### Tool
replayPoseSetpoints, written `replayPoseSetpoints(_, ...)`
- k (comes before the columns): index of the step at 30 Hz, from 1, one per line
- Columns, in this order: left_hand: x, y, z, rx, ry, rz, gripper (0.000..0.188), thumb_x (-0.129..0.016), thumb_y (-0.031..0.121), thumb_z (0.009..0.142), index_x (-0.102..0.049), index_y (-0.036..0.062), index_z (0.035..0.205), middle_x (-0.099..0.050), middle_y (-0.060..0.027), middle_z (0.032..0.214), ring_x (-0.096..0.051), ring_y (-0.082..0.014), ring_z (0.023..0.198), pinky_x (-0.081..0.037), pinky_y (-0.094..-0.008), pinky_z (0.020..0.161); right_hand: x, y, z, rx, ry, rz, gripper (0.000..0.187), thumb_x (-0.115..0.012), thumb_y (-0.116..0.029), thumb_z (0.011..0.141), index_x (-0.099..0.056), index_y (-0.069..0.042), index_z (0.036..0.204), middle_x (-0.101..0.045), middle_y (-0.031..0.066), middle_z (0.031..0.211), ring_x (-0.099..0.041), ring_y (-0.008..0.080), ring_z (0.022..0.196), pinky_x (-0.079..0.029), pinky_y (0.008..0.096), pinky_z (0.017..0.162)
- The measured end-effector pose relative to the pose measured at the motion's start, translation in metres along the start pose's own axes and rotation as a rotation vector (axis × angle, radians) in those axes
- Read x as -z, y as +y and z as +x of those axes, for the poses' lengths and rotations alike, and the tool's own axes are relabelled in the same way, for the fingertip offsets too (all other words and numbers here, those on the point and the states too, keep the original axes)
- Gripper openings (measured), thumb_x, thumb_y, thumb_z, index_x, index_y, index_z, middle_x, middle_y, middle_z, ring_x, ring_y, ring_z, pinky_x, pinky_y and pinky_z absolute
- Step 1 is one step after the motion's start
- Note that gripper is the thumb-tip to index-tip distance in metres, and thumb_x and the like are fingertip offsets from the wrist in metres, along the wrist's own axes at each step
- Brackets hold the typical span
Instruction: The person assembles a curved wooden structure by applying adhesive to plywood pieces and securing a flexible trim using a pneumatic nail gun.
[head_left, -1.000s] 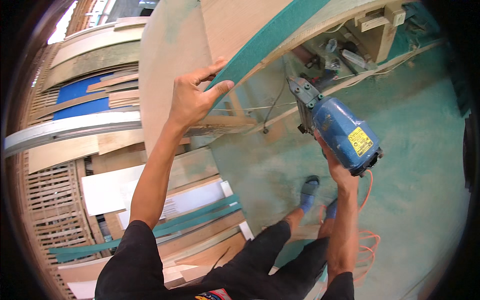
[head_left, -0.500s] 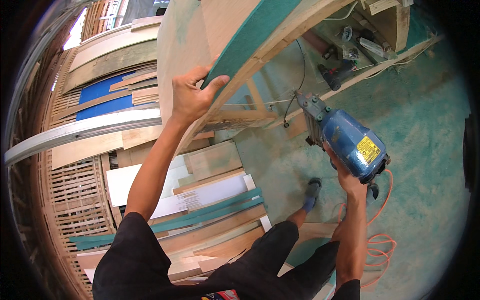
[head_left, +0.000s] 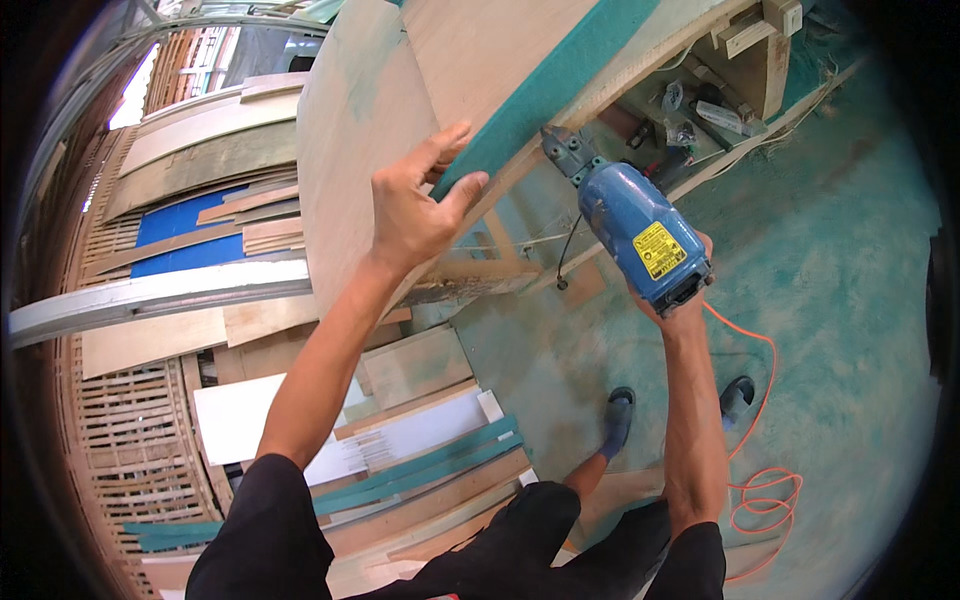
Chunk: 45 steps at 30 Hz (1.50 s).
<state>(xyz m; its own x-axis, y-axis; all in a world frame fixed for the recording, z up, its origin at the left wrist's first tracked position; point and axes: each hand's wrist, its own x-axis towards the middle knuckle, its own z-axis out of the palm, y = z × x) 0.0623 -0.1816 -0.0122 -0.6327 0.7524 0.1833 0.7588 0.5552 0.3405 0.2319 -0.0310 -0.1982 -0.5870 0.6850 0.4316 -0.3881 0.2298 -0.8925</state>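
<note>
From the head view, the left hand [head_left: 420, 205] lay spread against the edge of a large curved plywood panel [head_left: 350, 150], its fingers [head_left: 445, 145] curled over the rim where a teal strip [head_left: 560, 85] ran along the panel, bracing rather than clenching. The right hand [head_left: 680, 300] was wrapped tight around the rear of a blue power tool [head_left: 635, 230], whose metal nose met the underside of the teal strip beside the left thumb. An orange cord [head_left: 760, 480] trailed from the tool to the green floor [head_left: 850, 300].

The step in hand looked like working the panel's edge with the tool while the other hand steadied the board. Any next pass would call for the left fingers to stay clear of the nose, which sat very near them.

Under the table [head_left: 770, 60] an open shelf held small tools and bottles, too cluttered to name singly. Loose boards [head_left: 420, 470] lay stacked on the floor at left.
</note>
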Motion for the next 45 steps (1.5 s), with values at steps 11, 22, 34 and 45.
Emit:
replayPoseSetpoints(11, 0.002, -0.001, 0.004, -0.029, 0.001, -0.058, 0.039, -0.079, 0.007, 0.079, -0.073, 0.0029, 0.117, -0.075, -0.0185, 0.102, -0.074, -0.0220, 0.085, -0.057, -0.0327, 0.079, -0.001, 0.053, -0.030, -0.096, 0.059, -0.339, 0.054, -0.085, -0.019, 0.069, -0.060, 0.003, 0.112, -0.067, 0.0092, 0.093, -0.063, 0.0165, 0.084, -0.049, 0.0307, 0.080)
replayPoseSetpoints(22, 0.001, -0.009, 0.002, -0.028, -0.015, -0.104, 0.045, -0.077, 0.004, 0.082, -0.069, 0.0035, 0.126, -0.075, -0.0164, 0.107, -0.072, -0.0189, 0.089, -0.058, -0.0323, 0.081, 0.023, 0.078, -0.009, -0.091, 0.079, -0.328, 0.059, -0.087, -0.024, 0.070, -0.058, -0.003, 0.117, -0.069, 0.0095, 0.104, -0.066, 0.0262, 0.100, -0.046, 0.0387, 0.095)
replayPoseSetpoints(34, 0.007, 0.002, 0.002, -0.032, -0.055, 0.025, 0.042, -0.077, 0.006, 0.082, -0.070, 0.0011, 0.124, -0.075, -0.0184, 0.101, -0.070, -0.0164, 0.084, -0.055, -0.0296, 0.078, 0.017, 0.094, -0.019, 0.084, -0.044, -0.476, 0.046, -0.089, -0.021, 0.071, -0.065, -0.003, 0.106, -0.067, 0.0080, 0.100, -0.065, 0.0199, 0.095, -0.049, 0.0321, 0.084)
replayPoseSetpoints(45, 0.004, -0.006, -0.002, -0.075, -0.019, 0.007, 0.040, -0.078, 0.011, 0.085, -0.069, -0.0002, 0.123, -0.075, -0.0169, 0.097, -0.072, -0.0177, 0.086, -0.057, -0.0314, 0.078, -0.003, 0.022, 0.008, -0.116, -0.102, 0.172, 0.033, -0.076, -0.005, 0.072, -0.072, 0.006, 0.103, -0.068, 0.0106, 0.073, -0.062, 0.0103, 0.065, -0.053, 0.0293, 0.062)
